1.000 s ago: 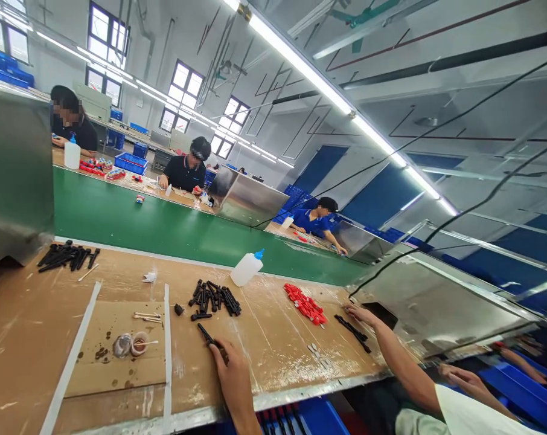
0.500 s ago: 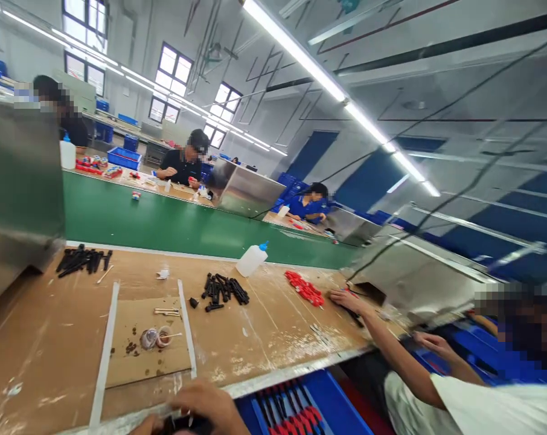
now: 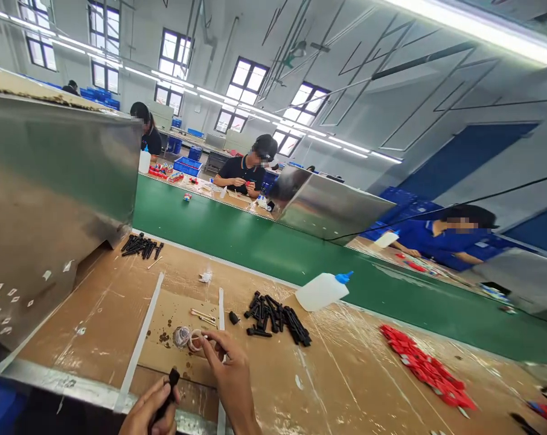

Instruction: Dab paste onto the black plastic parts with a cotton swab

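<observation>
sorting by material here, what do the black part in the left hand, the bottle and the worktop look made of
Black part: matte, evenly dark, likely moulded plastic. Bottle: milky translucent plastic, blue cap. Worktop: brown cardboard-like sheet, scuffed, glossy tape streaks.

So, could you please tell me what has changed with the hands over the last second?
The right hand left the bench's black part and now reaches the small round cap. The left hand has come into view holding a black part. The black pile and bottle stay put.
</observation>
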{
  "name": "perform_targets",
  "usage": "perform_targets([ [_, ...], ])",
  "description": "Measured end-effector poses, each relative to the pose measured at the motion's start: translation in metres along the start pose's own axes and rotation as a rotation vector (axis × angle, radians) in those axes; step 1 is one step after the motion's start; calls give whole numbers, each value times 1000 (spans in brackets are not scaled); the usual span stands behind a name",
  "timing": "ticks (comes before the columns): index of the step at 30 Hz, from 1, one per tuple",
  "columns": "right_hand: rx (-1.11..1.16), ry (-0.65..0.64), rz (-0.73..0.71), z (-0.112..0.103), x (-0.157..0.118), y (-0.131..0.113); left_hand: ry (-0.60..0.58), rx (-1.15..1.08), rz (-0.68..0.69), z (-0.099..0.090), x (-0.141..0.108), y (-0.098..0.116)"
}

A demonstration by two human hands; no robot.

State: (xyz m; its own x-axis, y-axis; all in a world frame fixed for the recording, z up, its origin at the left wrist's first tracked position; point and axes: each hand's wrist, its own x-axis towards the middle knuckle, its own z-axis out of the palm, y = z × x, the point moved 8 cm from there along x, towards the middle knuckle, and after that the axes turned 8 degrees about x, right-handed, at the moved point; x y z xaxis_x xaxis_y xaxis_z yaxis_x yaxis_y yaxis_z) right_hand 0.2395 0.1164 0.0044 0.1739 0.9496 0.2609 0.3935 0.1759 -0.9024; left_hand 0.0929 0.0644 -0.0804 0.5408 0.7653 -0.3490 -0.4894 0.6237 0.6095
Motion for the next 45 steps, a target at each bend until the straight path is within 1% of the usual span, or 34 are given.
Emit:
perform_targets([
  [2, -18, -25, -47, 1, 4, -6, 7, 0, -4, 3, 5, -1],
  [3, -32, -17, -70, 0, 4, -8, 17, -6, -11, 3, 7, -2],
  [5, -68, 37, -114, -7, 3, -10, 36, -21, -29, 4, 11, -5],
  [8, -100, 126, -143, -17, -2, -7, 20, -28, -34, 9, 14, -6],
  [10, -85, 164, -104, -23, -5, 0, 1, -27, -37, 11, 15, -7],
  [13, -4, 236, 40, -31, -13, 18, 6, -19, -56, 10, 17, -11],
  [16, 106, 308, 179, -37, -26, 35, 26, -37, -51, 7, 19, -17],
  [18, 149, 360, 212, -38, -37, 39, 40, -50, -35, 4, 22, -20],
  [20, 143, 407, 189, -38, -46, 37, 55, -55, -24, 2, 23, -23],
  [22, 119, 438, 126, -36, -54, 29, 68, -59, -25, 1, 24, -23],
  [25, 140, 418, 32, -25, -58, 16, 68, -62, -43, 1, 23, -21],
  [28, 163, 384, -27, -16, -57, 7, 45, -38, -67, 5, 21, -18],
  [32, 176, 385, -61, -11, -56, 1, 16, -5, -66, 10, 18, -13],
  [39, 216, 369, -70, -8, -56, 1, 42, 40, -82, 12, 15, -10],
  [45, 253, 413, -140, -8, -56, -13, 66, 39, -80, 10, 14, -8],
])
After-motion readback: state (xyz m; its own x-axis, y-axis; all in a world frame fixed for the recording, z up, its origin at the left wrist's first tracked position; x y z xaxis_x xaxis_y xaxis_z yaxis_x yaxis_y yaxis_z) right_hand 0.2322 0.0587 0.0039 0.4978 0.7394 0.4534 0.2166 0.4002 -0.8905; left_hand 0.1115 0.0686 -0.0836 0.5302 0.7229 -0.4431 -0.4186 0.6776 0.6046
